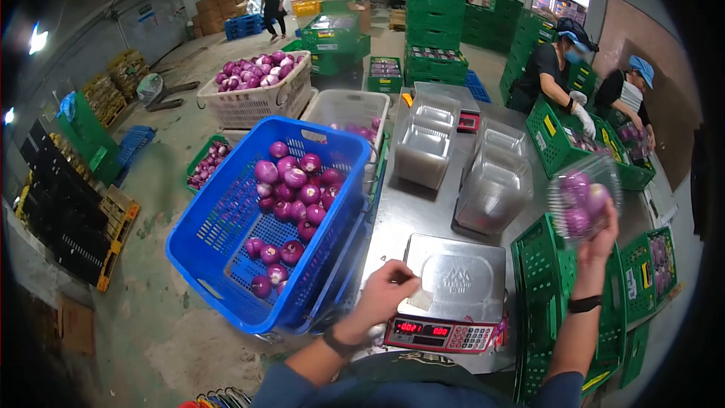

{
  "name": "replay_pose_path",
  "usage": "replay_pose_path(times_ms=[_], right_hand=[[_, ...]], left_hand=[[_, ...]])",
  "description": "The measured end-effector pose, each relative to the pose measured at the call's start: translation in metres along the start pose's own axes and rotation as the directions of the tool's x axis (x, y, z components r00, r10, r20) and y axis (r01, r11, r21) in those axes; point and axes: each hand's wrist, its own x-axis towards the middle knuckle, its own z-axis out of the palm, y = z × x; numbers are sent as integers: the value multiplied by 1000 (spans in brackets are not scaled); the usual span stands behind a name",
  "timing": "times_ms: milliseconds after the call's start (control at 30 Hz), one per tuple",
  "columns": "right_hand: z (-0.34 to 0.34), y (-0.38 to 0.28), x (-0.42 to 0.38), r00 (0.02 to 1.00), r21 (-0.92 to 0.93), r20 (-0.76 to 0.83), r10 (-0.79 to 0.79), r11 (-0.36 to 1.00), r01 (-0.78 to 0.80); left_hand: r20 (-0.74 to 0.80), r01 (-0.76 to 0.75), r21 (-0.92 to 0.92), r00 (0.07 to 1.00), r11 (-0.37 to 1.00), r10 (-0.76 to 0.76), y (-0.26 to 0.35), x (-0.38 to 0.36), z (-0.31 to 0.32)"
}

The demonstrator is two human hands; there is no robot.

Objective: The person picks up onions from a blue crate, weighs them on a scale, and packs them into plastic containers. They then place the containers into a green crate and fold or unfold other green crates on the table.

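Note:
My right hand [599,239] is raised at the right, closed round a clear plastic clamshell [563,190] with several peeled red onions inside. The clamshell is tilted above the green crates [544,257]. Over the left edge of the steel scale plate [461,268], my left hand [389,292] has its fingers pinched together; a small pale scrap shows by the fingertips, and I cannot tell whether they hold it. The scale's red display [423,330] is lit below the plate. Left of this hand stands a blue basket [204,257] holding loose red onions [294,193].
Stacked clear clamshells [427,143] and a second group of them [495,185] stand behind the scale. A white crate [249,109] is heaped with onions. Two co-workers in blue caps [555,68] handle packs at green crates on the right. Tall green crates [436,7] rise behind.

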Motion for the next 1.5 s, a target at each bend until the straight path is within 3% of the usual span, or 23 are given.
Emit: replay_pose_path(times_ms=[33, 167, 267, 367, 400, 467, 567, 600, 633, 667, 700, 767, 800, 833, 900, 967, 1000, 1100, 1133, 1367, 1400, 1433, 1500], right_hand=[[-23, -16, 22, 999, -5, -40, -14, 1000, 13], [-176, -42, 113, 970, -151, -213, -120, 985, 89], [-249, -31, 117, 901, -191, -434, -5, 978, -86], [-317, 4, 106, 787, -202, -609, 98, 940, -273], [-339, 19, 106, 688, -169, -718, 106, 932, -320], [-369, 49, 101, 649, -97, -738, 183, 924, -370], [-429, 96, 98, 699, -59, -677, 232, 929, -365], [-453, 117, 98, 760, -34, -605, 236, 947, -320], [-453, 129, 95, 726, 64, -626, 286, 946, -318], [-404, 114, 85, 730, 65, -637, 247, 961, -268], [-430, 138, 95, 735, -120, -677, 34, 980, -156], [-431, 143, 109, 649, -73, -757, 72, 978, -194], [-398, 123, 107, 590, -68, -800, 108, 961, -269], [-427, 135, 99, 698, -82, -716, 8, 992, -96], [-392, 124, 133, 488, -130, -871, 65, 926, -355], [-407, 138, 143, 589, -205, -806, 58, 906, -370], [-408, 151, 147, 487, -379, -864, -129, 803, -459], [-382, 161, 145, 342, -471, -882, -323, 635, -612], [-364, 151, 140, 342, -464, -883, -321, 487, -740], [-370, 147, 141, 373, -524, -839, -396, 405, -749], [-384, 152, 143, 429, -604, -761, -488, 291, -742], [-384, 145, 144, 480, -637, -722, -498, 208, -742], [-345, 120, 145, 569, -732, -599, -563, 96, -675]], left_hand=[[-140, -86, -82, 987, 993, 74, -3, -4, -11], [-532, -121, 224, 816, 967, 225, 10, -28, -71], [-664, 118, 621, 603, 775, 441, 21, -50, -107], [-575, 420, 818, 630, 393, 522, 6, -79, -138], [-572, 466, 820, 647, 332, 505, -7, -88, -145], [-566, 538, 817, 674, 209, 475, -30, -102, -158], [-785, 634, 568, 609, 525, 114, -14, -92, -150], [-748, 604, 619, 648, 502, 142, -23, -89, -155], [-695, 561, 678, 700, 475, 166, -36, -91, -169], [-689, 564, 647, 721, 513, 75, -44, -95, -187], [-717, 528, 495, 696, 690, -19, -45, -93, -184], [-707, 716, 677, 697, 171, -118, -5, -87, -144], [-673, 686, 717, 728, 122, -134, -7, -82, -151], [-655, 668, 739, 743, 88, -139, -11, -89, -159], [-625, 631, 776, 769, 5, -133, -13, -96, -177], [-602, 596, 799, 792, -79, -105, -26, -99, -193], [-435, 440, 898, 894, -25, 103, -36, -104, -198], [-532, 528, 846, 843, 74, 80, -50, -103, -200], [-561, 555, 826, 825, 97, 62, -53, -100, -202], [-567, 462, 736, 820, 494, 78, -71, -97, -246], [-574, 429, 702, 813, 568, 96, -79, -107, -259], [-636, 558, 595, 767, 578, -86, -45, -93, -202], [-740, 618, 519, 670, 590, -51, -32, -81, -170]])
